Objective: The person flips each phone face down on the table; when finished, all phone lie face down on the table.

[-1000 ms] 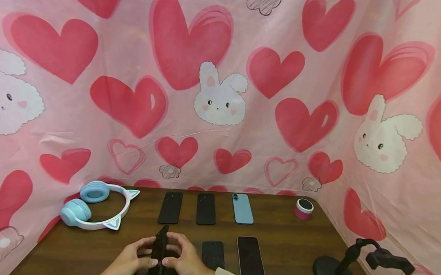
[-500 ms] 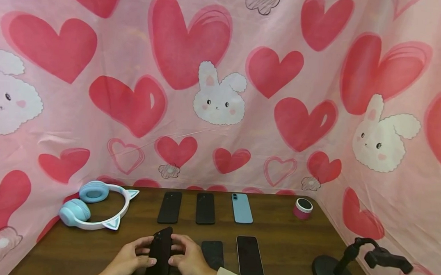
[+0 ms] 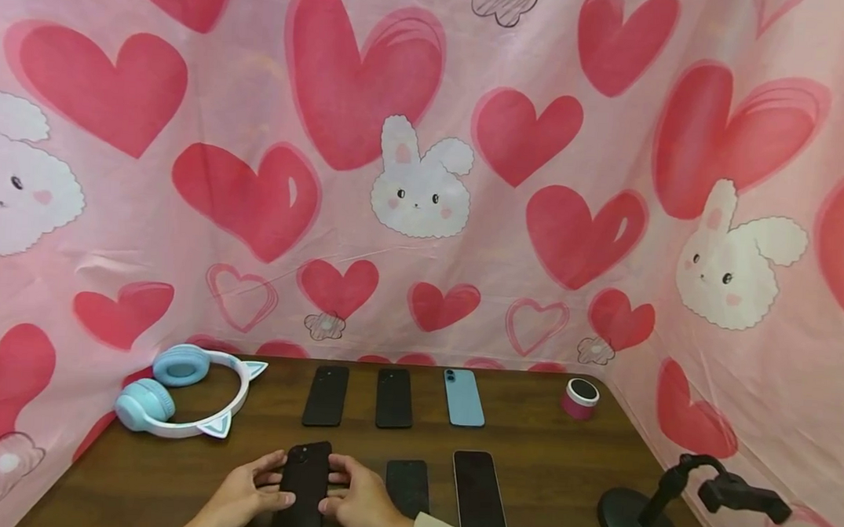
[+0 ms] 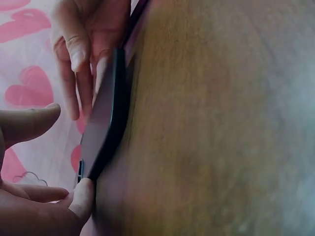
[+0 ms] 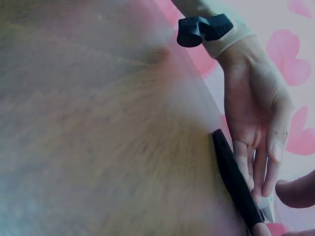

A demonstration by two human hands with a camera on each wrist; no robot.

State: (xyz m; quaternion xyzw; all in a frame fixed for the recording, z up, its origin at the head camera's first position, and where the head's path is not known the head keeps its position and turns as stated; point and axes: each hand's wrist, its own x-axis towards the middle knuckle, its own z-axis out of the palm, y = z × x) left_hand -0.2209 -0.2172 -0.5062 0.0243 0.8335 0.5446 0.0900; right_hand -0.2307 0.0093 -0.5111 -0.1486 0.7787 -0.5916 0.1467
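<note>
A dark smartphone (image 3: pixel 304 486) is at the table's front, back side up, its camera bump at the far left corner. My left hand (image 3: pixel 238 495) holds its left edge, thumb nearer me and other fingers farther along. Along the opposite edge my right hand (image 3: pixel 365 503) holds it the same way. In the left wrist view the phone (image 4: pixel 106 113) sits low over the wood, a left fingertip pressed to its end. The right wrist view shows the phone (image 5: pixel 234 172) edge-on between both hands. Whether it rests fully on the table cannot be told.
At the back lie two black phones (image 3: pixel 326 397) (image 3: pixel 394 399) and a blue phone (image 3: pixel 465 399). Right of my hand are a small dark phone (image 3: pixel 407 487) and a larger phone (image 3: pixel 481 498). Cat-ear headphones (image 3: pixel 203 427), a pink round device (image 3: pixel 581 400) and a black stand (image 3: pixel 640 521) flank them.
The phone between my hands has turned from edge-on, through a tilt, to nearly flat with its back up. Both hands stay on it in about the same place.
</note>
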